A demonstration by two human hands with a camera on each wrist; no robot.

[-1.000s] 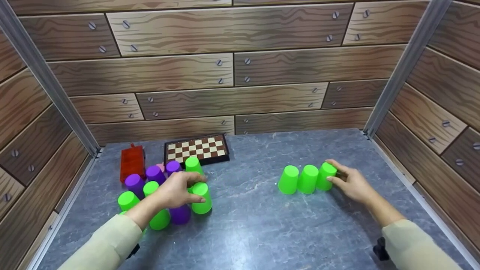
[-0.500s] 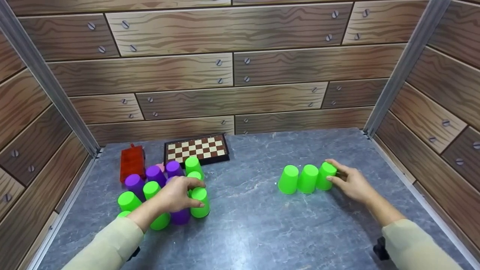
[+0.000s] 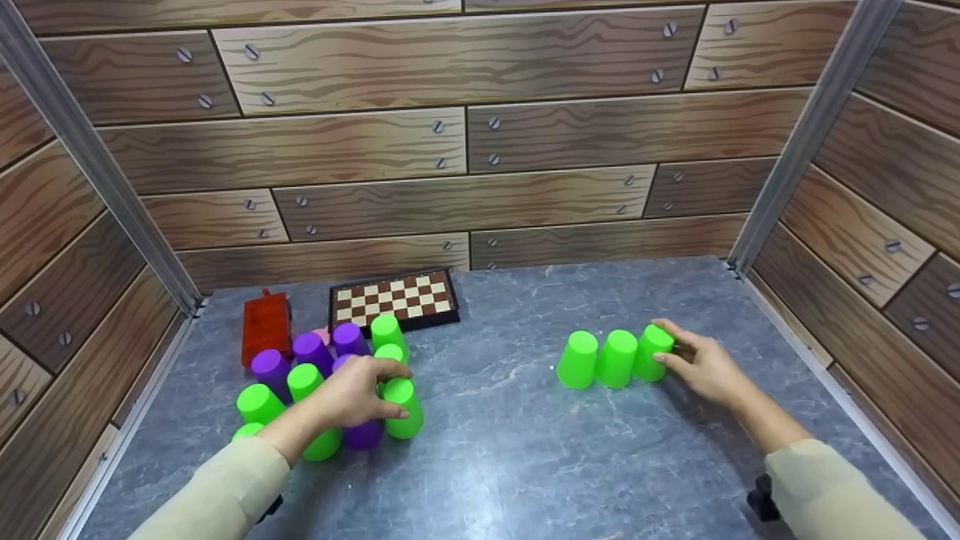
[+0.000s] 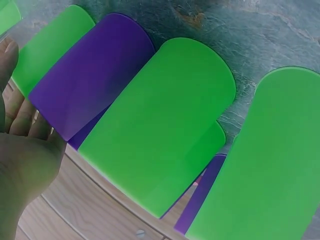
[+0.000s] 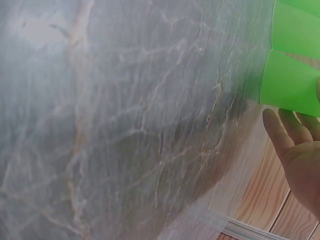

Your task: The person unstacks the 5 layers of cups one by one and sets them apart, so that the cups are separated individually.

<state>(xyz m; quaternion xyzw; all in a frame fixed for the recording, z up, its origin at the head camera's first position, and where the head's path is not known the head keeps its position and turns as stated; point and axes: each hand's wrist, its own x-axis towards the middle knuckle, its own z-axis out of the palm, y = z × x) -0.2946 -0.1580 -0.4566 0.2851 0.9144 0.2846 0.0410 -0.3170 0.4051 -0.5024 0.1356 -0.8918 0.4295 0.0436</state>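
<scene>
Upside-down green and purple cups stand clustered at the left of the grey table [image 3: 495,465]. My left hand [image 3: 358,391] grips one green cup [image 3: 405,409] at the cluster's right edge, fingers over its top and thumb on its side. A purple cup [image 3: 364,433] stands just under that hand. The left wrist view shows a green cup [image 4: 160,125] and a purple cup [image 4: 90,75] close up beside my palm [image 4: 20,170]. At the right stands a row of three green cups [image 3: 615,358]. My right hand [image 3: 699,367] holds the rightmost green cup [image 3: 652,351] between thumb and forefinger; that cup [image 5: 290,82] also appears in the right wrist view.
A small chessboard [image 3: 394,296] lies behind the cluster, with a red box [image 3: 265,328] to its left. Wood-pattern walls close in the table at the back and on both sides. Bare grey tabletop lies between the two cup groups.
My left hand and its green cup shifted slightly within the cluster. The right hand and the row of three cups stayed still.
</scene>
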